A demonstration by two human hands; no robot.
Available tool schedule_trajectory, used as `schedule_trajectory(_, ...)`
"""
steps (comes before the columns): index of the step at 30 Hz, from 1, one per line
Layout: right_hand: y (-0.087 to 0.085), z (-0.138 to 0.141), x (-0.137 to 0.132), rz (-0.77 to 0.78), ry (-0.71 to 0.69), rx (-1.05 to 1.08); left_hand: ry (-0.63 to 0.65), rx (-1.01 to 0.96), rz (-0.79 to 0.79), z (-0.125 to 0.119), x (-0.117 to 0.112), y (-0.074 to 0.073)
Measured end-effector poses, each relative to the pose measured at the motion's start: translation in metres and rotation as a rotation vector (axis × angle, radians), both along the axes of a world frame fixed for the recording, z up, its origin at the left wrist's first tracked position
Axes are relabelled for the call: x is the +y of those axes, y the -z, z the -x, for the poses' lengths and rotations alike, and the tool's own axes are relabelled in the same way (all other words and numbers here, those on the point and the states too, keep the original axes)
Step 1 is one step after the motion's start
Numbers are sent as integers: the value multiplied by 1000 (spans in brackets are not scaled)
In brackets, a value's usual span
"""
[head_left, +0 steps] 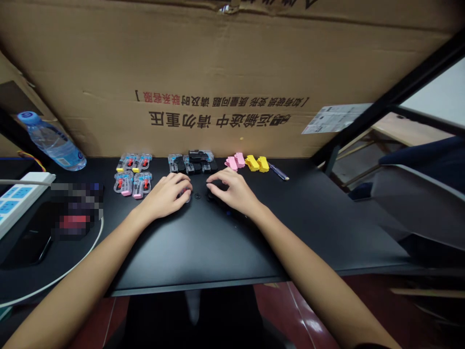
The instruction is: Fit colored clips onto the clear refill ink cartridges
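Observation:
My left hand [169,195] rests on the table with its fingers curled over a small clear plastic piece [186,197], mostly covered by the fingers. My right hand [235,190] is bent over dark parts [212,195], thumb and forefinger close around them; their shape is hard to make out against the black surface. Between the hands lies a small dark ring-like part [197,196]. Behind them sit clear-and-black plastic pieces [177,164]. To the left are several clear toy-like assemblies [142,184] with red, yellow and pink parts.
Pink pieces [231,163], yellow pieces [252,163] and a thin screwdriver-like tool [278,171] line the back right. A cardboard wall [225,63] closes the rear. At left are a water bottle [58,145], a power strip [22,196], a black phone [31,237] and a white cable [78,264].

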State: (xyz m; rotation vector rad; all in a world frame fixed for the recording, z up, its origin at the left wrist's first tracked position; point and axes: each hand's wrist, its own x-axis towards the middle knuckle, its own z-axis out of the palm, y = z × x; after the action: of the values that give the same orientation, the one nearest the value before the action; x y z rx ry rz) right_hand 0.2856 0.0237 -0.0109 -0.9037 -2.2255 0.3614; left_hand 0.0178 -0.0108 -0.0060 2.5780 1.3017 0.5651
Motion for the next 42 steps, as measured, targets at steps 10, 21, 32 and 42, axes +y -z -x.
schedule_trajectory(10,-3,-17,10,12,74,-255,111,34,-56,-10,-9,-2)
schedule_trajectory(21,-24,-18,-3,212,121,-193,-23,58,-84,-27,-12,15)
schedule_trajectory(32,-20,-11,-7,339,-100,-268,22,-42,-16,-22,-12,9)
schedule_trajectory(42,-15,-4,-5,454,-118,177,-174,-602,125,-25,-8,1)
